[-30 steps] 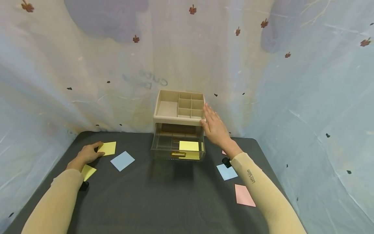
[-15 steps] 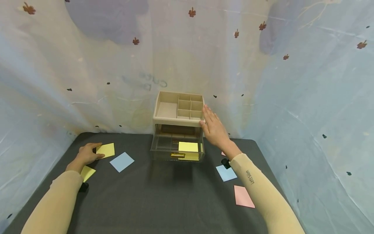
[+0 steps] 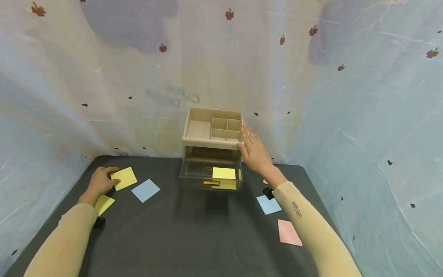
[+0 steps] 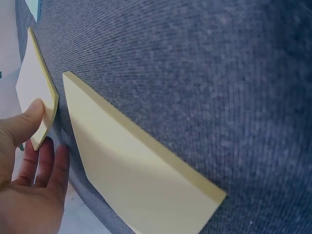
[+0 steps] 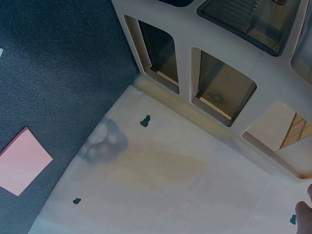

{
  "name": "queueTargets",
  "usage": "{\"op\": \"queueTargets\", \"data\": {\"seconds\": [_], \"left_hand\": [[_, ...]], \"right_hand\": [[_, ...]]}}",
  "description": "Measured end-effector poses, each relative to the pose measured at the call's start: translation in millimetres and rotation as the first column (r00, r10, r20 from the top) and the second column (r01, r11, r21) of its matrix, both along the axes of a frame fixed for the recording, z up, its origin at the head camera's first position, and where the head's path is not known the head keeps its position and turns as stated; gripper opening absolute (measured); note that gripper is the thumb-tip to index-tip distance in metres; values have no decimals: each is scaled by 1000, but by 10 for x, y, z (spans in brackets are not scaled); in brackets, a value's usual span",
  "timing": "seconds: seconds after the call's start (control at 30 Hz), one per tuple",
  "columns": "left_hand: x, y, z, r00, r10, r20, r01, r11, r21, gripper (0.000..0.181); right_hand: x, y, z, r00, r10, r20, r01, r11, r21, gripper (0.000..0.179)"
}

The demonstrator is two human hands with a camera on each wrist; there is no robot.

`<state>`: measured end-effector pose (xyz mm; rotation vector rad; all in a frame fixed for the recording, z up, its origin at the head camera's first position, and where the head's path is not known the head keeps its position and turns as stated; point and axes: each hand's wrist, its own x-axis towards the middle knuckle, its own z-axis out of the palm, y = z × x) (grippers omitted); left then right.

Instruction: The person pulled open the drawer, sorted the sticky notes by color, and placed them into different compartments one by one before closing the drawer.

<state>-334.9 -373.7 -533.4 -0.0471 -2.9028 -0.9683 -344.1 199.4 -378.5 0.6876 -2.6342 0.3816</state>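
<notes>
At the left of the table, my left hand (image 3: pixel 100 182) pinches a yellow sticky note pad (image 3: pixel 124 178). The left wrist view shows the thumb on top of this pad (image 4: pixel 35 80) and the fingers at its underside. A second yellow sticky note pad (image 4: pixel 126 165) lies flat close to that wrist. My right hand (image 3: pixel 255 154) rests with straight fingers against the right side of a beige desk organizer (image 3: pixel 211 143). The organizer's clear drawer (image 3: pixel 190 183) is pulled out and holds a yellow sticky note pad (image 3: pixel 224 173). Only fingertips of the right hand (image 5: pixel 304 217) appear in the right wrist view.
A blue sticky note pad (image 3: pixel 145 190) lies between the left hand and the organizer. Right of the organizer lie another blue pad (image 3: pixel 268 206), a pink pad (image 3: pixel 289 232) and a mostly hidden pink one (image 3: pixel 265 181). A patterned curtain (image 3: pixel 221 69) hangs behind the table.
The yellow pad at my left hand has turned and shifted slightly left and toward me, with the thumb and fingers on it. My right hand has stayed against the organizer.
</notes>
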Motion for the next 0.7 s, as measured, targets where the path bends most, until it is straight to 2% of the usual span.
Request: {"op": "queueTargets", "data": {"seconds": [0.23,0.47,0.7], "left_hand": [[39,22,18,995,51,-91,-50,999,9,36],[105,108,100,987,129,-98,-123,990,62,33],[169,158,140,984,135,-118,-127,989,73,31]], "right_hand": [[10,-5,18,1000,2,-3,-2,1000,-13,65],[12,-6,18,1000,1,-3,-1,1000,-11,65],[14,-8,13,1000,3,-1,-3,1000,-8,66]]}}
